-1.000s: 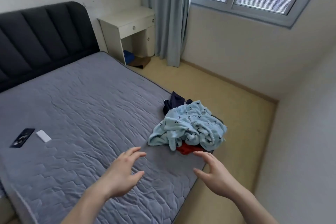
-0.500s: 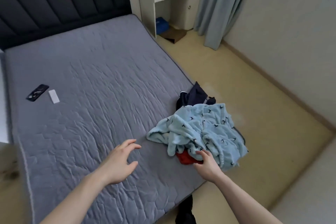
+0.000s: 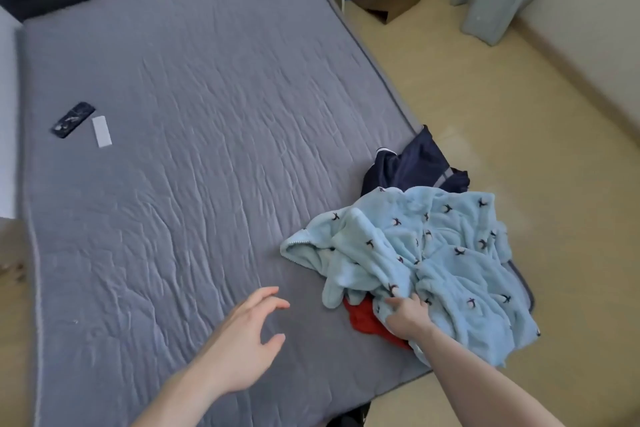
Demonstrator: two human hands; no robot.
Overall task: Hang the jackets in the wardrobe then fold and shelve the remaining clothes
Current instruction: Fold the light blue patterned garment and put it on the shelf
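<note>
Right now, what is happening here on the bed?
A person is starting to sort a pile of clothes at the corner of the grey mattress. The right hand is on the light blue fleece garment, fingers curling into its edge; whether it is gripped yet is unclear. The left hand hovers open above the mattress, holding nothing. A red garment and a navy garment lie partly under the fleece. Nothing is folded yet.
</note>
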